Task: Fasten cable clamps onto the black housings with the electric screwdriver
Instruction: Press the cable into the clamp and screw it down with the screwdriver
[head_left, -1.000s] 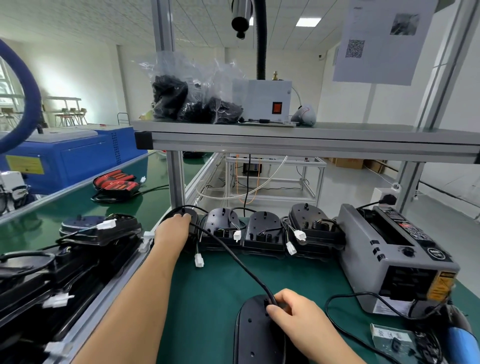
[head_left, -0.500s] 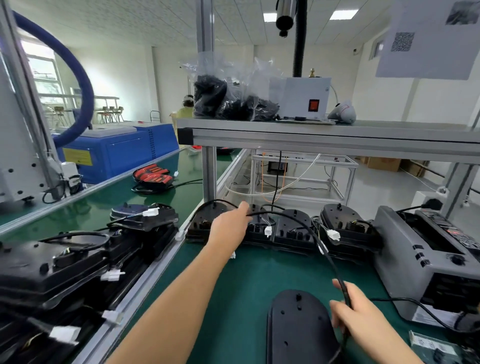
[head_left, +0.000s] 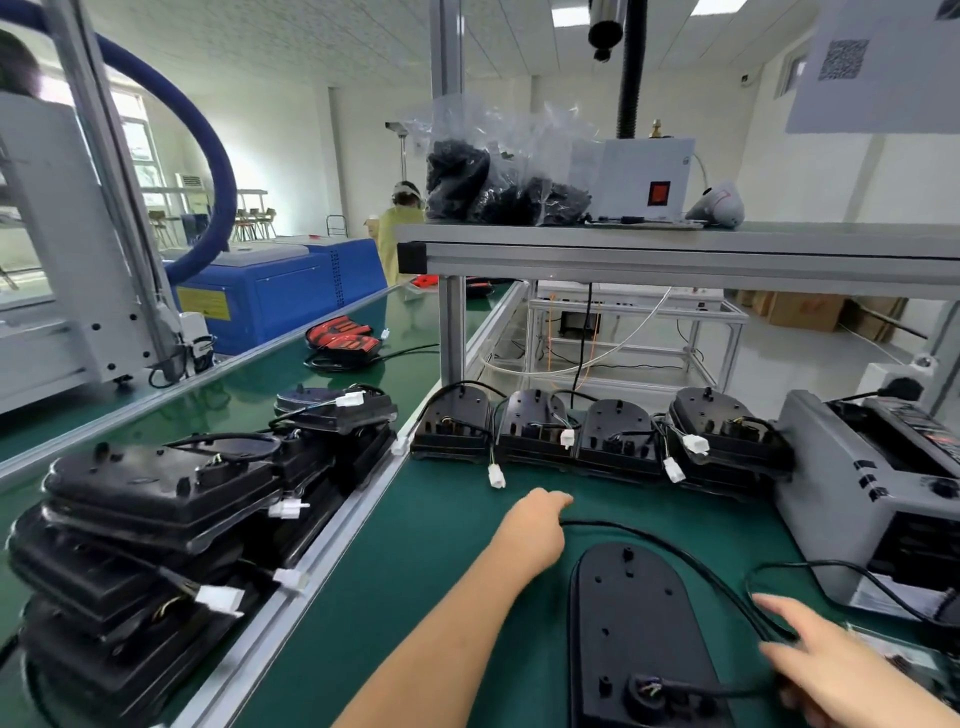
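A long black housing (head_left: 634, 623) lies flat on the green mat in front of me. Its black cable (head_left: 675, 556) arcs from my left hand around its far end to my right hand, then back into the housing's near end. My left hand (head_left: 535, 527) rests on the mat beyond the housing, fingers curled over the cable's end. At the lower right is my right hand (head_left: 831, 670), blurred, with the cable's loop running through its fingers. The electric screwdriver (head_left: 605, 23) hangs overhead, untouched. No cable clamp is visible in either hand.
Several more black housings (head_left: 535, 426) with white connectors line the back edge under the shelf (head_left: 675, 254). A grey tape dispenser (head_left: 872, 499) stands at the right. Stacked housings (head_left: 156, 519) fill the conveyor at the left. Bags of black parts (head_left: 498, 182) sit on the shelf.
My left hand has drawn back from the back row towards me, bringing the cable down onto the mat. My right hand has slid right and lower along the cable.
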